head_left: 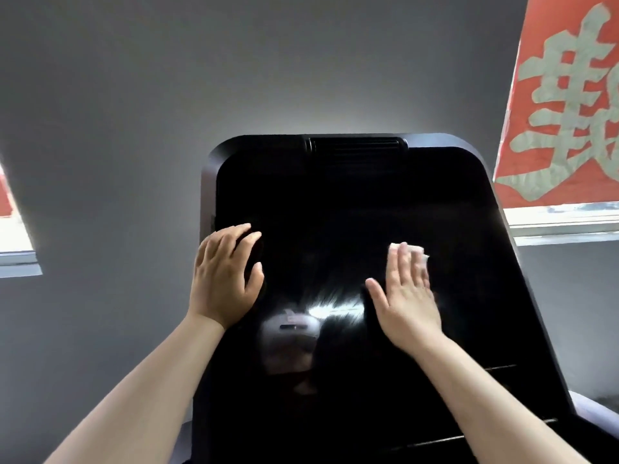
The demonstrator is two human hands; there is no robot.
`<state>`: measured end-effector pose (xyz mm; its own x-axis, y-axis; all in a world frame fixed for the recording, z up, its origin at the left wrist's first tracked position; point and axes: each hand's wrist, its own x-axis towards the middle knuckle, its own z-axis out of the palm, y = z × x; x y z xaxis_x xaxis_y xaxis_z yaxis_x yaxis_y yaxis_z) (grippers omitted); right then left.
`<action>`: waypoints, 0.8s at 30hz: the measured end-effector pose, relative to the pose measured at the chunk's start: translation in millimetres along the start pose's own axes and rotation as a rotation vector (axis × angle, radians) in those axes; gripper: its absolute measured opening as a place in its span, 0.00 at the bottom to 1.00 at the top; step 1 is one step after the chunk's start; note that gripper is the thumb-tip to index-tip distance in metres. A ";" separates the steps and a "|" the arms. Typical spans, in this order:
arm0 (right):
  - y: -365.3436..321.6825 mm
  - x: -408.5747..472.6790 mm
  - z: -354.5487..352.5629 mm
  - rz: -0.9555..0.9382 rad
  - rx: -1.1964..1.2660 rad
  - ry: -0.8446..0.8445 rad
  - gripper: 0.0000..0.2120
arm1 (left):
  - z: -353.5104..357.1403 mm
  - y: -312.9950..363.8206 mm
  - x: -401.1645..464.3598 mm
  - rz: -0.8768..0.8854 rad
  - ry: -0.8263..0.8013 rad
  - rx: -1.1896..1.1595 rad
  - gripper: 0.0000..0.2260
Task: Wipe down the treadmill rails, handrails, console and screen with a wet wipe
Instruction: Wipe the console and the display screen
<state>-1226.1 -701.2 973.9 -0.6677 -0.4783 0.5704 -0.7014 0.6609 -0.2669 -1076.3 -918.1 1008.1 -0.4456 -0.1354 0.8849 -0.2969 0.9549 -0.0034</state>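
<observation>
The treadmill's black glossy screen (351,209) fills the middle of the view, set in a dark console frame (207,182) with a vent (355,147) along its top edge. My left hand (224,279) rests on the screen's left side, fingers slightly bent over the frame edge. My right hand (405,289) lies flat with straight fingers on the screen's right half. It presses a white wet wipe (413,251), which pokes out beyond the fingertips. The right hand is a little blurred. A reflection of a headset shows low on the glass.
A grey wall (134,95) stands behind the console. A red banner (569,105) with pale characters hangs at the upper right above a window sill (562,226). Another window edge (16,259) shows at the far left.
</observation>
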 end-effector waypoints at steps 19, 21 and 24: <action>-78.0 -68.2 48.7 -1.115 -0.338 -0.110 0.36 | 11.2 -9.5 -53.3 -0.218 0.108 -0.186 0.20; -59.7 -64.1 36.0 -1.299 -0.459 -0.285 0.34 | 11.6 -9.2 -53.0 -0.217 0.111 -0.176 0.20; -67.8 7.0 12.9 -1.230 -0.449 -0.076 0.28 | 12.3 -8.1 -52.4 -0.216 0.113 -0.154 0.21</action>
<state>-1186.4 -756.8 986.0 0.3228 -0.9240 0.2048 -0.7243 -0.1019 0.6819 -1060.9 -922.0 956.0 -0.2866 -0.3183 0.9036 -0.2391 0.9371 0.2542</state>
